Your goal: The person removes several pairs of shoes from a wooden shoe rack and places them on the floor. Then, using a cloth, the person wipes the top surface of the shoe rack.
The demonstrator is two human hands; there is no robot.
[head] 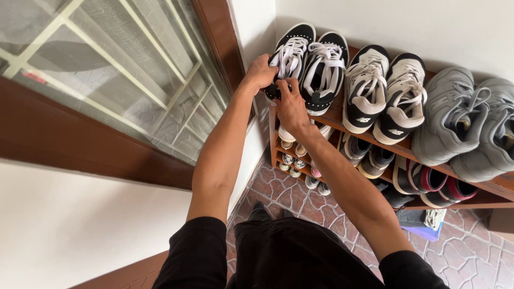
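A black sneaker with white laces stands at the left end of the top shelf of a wooden shoe rack. My left hand grips its left side near the heel. My right hand holds its near end from below, between it and its black mate. Both arms reach forward from black sleeves.
Along the top shelf stand a black-and-white pair and a grey pair. Lower shelves hold several more shoes. A window with a white grille in a brown frame is on the left wall. The floor is reddish stone-pattern tile.
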